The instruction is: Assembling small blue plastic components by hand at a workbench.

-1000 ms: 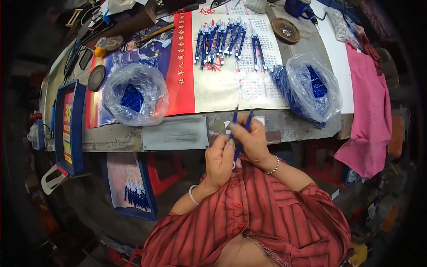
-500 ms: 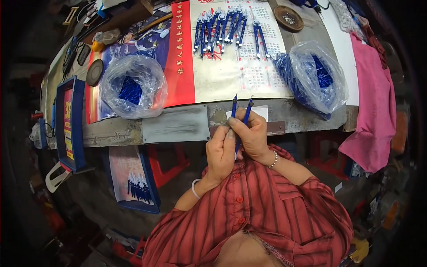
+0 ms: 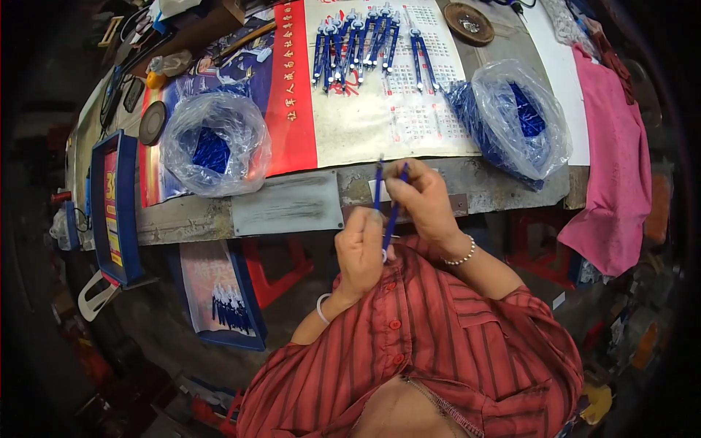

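A blue drawing compass [image 3: 392,219] is held over the table's front edge, its two legs pointing away from me and slightly spread. My left hand [image 3: 360,244] is closed around its near end, where a bit of white shows. The fingers of my right hand [image 3: 427,201] pinch the far part of the right leg; the leg's tip is mostly hidden there. Farther back, several blue compasses with white heads [image 3: 356,44] lie in a cluster on a printed calendar sheet [image 3: 350,128]. A single compass [image 3: 422,58] lies just right of them.
Plastic bags of blue parts stand at left [image 3: 244,139] and right [image 3: 558,139]. A round brown dish [image 3: 467,23] sits at the back. Below the table edge, a blue tray [image 3: 255,321] holds more compasses. Pink cloth [image 3: 606,175] hangs over the right corner.
My right hand has shifted slightly right and away from the left leg, its fingers now covering the right leg's tip. The left hand keeps its hold on the compass.
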Motion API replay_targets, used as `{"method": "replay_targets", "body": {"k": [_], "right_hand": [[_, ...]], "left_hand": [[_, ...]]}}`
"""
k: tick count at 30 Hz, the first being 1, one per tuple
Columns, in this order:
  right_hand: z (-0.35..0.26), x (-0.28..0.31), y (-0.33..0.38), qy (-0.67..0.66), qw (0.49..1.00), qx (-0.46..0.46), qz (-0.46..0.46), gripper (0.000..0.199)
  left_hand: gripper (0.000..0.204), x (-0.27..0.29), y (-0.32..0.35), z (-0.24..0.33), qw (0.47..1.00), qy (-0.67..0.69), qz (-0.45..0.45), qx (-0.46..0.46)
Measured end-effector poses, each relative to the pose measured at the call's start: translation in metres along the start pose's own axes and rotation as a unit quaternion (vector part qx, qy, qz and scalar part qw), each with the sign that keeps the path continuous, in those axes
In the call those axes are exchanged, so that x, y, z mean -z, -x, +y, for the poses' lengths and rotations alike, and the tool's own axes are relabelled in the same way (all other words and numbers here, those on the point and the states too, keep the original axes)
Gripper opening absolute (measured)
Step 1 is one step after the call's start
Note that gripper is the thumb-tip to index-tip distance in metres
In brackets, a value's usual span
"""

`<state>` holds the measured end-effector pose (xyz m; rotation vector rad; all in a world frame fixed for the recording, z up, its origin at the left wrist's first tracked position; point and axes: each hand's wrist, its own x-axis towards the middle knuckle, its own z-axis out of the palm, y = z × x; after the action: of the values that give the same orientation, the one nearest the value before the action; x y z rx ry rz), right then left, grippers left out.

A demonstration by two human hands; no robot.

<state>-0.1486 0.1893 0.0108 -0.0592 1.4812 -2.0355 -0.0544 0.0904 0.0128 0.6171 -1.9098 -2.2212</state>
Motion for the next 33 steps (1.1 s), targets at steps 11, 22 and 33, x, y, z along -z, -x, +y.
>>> {"method": "replay_targets", "body": {"k": [11, 22, 33], "right_hand": [[0.01, -0.007, 0.027, -0.054, 0.998, -0.014, -0.021, 0.006], [0.01, 0.004, 0.009, -0.009, 0.995, 0.051, 0.087, 0.011], [-0.008, 0.012, -0.01, -0.077, 0.997, -0.022, 0.013, 0.011]], "left_hand": [[0.023, 0.0, -0.007, 0.003, 1.0, -0.009, 0.016, -0.019], [0.022, -0.001, 0.005, 0.0, 0.999, -0.014, -0.028, 0.022], [0.032, 0.006, -0.004, 0.001, 0.982, 0.144, -0.04, 0.119]]}}
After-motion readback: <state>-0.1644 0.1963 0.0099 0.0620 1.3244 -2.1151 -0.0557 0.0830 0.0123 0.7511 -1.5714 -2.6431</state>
